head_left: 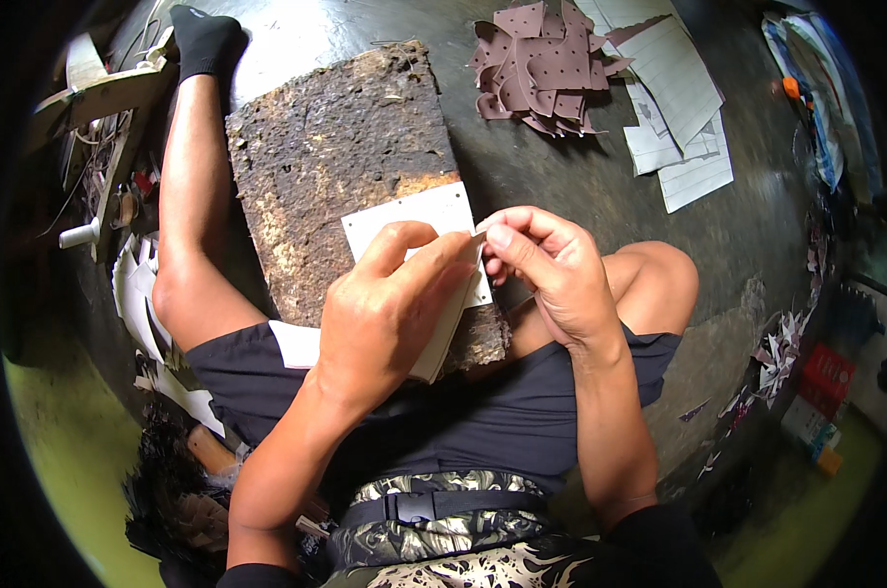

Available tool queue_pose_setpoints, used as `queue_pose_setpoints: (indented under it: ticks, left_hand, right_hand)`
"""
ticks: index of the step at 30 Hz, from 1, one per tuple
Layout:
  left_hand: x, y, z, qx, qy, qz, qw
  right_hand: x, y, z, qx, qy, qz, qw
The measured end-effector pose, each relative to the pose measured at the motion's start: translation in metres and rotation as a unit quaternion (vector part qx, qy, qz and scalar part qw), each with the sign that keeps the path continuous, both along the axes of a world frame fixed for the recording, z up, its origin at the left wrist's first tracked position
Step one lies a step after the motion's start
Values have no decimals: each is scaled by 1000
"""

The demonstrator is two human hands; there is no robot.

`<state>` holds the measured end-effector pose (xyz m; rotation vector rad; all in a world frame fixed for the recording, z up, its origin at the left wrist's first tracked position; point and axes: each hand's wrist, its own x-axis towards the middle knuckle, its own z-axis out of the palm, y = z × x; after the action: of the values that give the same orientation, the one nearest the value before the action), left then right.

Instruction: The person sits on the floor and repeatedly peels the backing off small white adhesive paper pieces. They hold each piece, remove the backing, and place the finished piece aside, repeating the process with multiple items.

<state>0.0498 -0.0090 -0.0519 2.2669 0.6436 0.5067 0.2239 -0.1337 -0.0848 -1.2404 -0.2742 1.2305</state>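
A thick, worn board (340, 147) with a dark, pitted surface lies between my legs. On its near right part rests a white sheet (414, 211) with small dark holes near its edges. My left hand (384, 299) is closed over this sheet, gripping a pale folded piece (448, 328) whose edge hangs down beside the palm. Close to the left fingertips, my right hand (553, 269) has thumb and forefinger pinched together at the piece's upper corner. What lies between those fingertips is too small to make out.
Beyond the board, a pile of brownish-pink punched pieces (541, 64) lies on the dark floor, with lined paper sheets (678, 108) to its right. A wooden frame (110, 127) stands at the left. Scraps (781, 343) are scattered at the right, near a red packet (827, 377).
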Motion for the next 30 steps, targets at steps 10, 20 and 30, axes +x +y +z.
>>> queue_pose_setpoints:
  ticks: [10,20,30]
  left_hand:
    - [-2,4,-4,49,2,-35,998]
    - [-1,4,-1,50,19,-41,998]
    - [1,6,-3,95,13,-15,995]
  right_hand:
    - [-6,11,-4,-39,-90,0,995]
    - [-4,5,-11,-34,-41,24,998]
    - [-13,6,-23,4,-58,-3,998]
